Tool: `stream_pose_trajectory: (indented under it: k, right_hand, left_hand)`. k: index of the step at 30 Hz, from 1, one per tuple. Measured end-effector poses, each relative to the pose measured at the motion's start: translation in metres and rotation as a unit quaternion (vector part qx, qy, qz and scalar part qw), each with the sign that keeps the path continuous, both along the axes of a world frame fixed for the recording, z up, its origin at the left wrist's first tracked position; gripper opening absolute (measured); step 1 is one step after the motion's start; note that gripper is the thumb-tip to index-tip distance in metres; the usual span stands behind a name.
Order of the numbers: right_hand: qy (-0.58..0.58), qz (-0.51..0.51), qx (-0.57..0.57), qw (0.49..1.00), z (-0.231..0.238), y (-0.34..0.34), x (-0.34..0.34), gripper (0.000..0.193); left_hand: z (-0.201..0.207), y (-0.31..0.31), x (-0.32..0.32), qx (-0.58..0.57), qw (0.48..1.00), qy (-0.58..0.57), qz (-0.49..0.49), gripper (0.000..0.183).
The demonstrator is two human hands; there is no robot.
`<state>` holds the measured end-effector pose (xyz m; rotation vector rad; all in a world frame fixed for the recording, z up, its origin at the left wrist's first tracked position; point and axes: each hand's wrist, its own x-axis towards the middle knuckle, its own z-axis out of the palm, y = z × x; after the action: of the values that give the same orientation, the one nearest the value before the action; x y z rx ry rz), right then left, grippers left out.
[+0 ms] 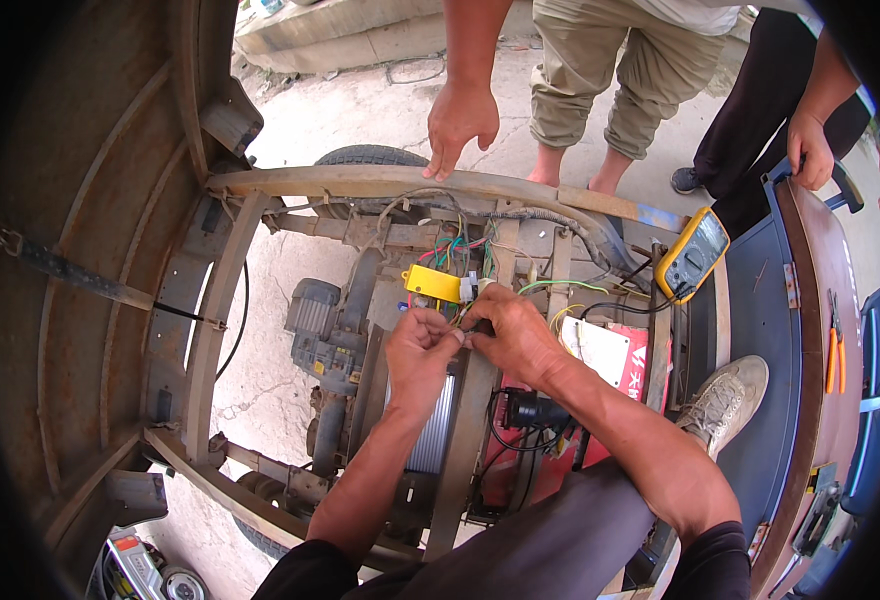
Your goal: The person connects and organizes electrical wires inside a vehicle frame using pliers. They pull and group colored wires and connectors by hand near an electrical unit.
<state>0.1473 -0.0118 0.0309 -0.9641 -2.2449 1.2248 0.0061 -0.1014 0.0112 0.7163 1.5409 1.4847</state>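
Over the open metal frame of a vehicle, my left hand (pixel 418 360) and my right hand (pixel 516 335) meet, fingertips almost touching. Both are closed in a pinch on thin wires (pixel 455 318), whose ends are hidden by the fingers. Just beyond my fingers lies a small yellow box (pixel 432 283) with a pale plug (pixel 468 288) at its right end. Green, red and dark wires (pixel 450 246) bunch behind the box. Below my left hand, partly covered by my forearm, sits a silver finned metal case (pixel 432 437).
A yellow multimeter (pixel 695 255) leans at the frame's right corner. Beside my right forearm is a red box (pixel 635 350) with a white plate. Orange-handled pliers (pixel 835 355) rest on the brown panel. A motor (pixel 325 340) stands left. Another person's hand (pixel 462 120) touches the far rail (pixel 360 180).
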Motion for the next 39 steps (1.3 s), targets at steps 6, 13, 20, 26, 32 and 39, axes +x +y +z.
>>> stream_pose_trajectory:
  k: [6,13,20,26,32,39]
  right_hand:
    - [0.021,-0.002,0.03,0.999,-0.006,0.0,-0.001,0.013]
    - [0.032,0.01,0.009,0.999,-0.004,0.0,-0.001,0.008]
    - [0.043,0.011,0.004,0.999,-0.008,0.005,0.001,0.008]
    - [0.04,0.004,-0.021,0.999,-0.002,0.005,0.001,0.008]
    - [0.03,0.023,0.045,0.998,-0.008,0.006,0.002,0.01]
    - [0.051,0.026,0.031,0.998,-0.009,0.008,0.004,0.009]
  left_hand:
    - [0.008,0.006,-0.003,-0.054,0.996,-0.065,-0.002,0.023]
    - [0.006,0.005,-0.014,-0.1,0.983,-0.154,-0.032,0.022]
    - [0.018,-0.013,-0.006,0.033,0.927,0.357,-0.107,0.019]
    - [0.015,-0.01,-0.011,0.11,0.802,0.576,-0.118,0.018]
    - [0.001,-0.006,-0.003,-0.019,0.951,0.292,-0.099,0.01]
    - [0.015,-0.005,-0.011,-0.169,0.953,-0.229,-0.101,0.01]
